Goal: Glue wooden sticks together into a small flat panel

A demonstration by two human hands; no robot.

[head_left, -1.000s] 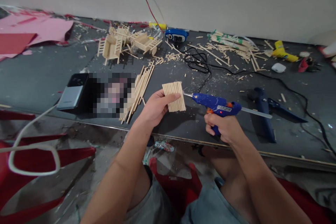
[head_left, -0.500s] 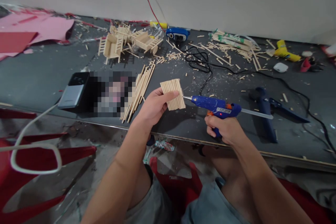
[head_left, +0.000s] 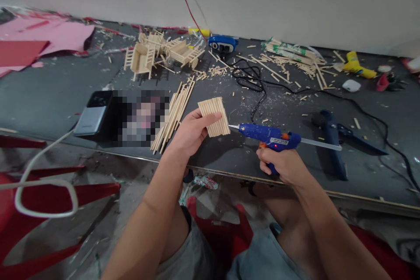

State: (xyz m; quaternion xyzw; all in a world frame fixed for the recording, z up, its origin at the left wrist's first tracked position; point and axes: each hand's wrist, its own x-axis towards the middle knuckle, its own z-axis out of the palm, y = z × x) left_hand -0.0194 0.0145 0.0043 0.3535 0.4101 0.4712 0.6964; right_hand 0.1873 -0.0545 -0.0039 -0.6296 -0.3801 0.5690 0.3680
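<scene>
Head view: pinching a panel of joined sticks (head_left: 213,106) at frame centre in the left hand (head_left: 193,131), setting thumb over the face and fingers behind, probably to leave the right edge free for the nozzle (head_left: 233,127). Gripping a blue glue gun (head_left: 262,131) right of centre in the right hand (head_left: 278,162), apparently for steadying the tip just beside that edge, contact being hard to tell. Having loose sticks (head_left: 177,107) lying left of centre, seemingly for easy reach, with stick models (head_left: 139,59) sitting farther up, perhaps for clearance.
</scene>
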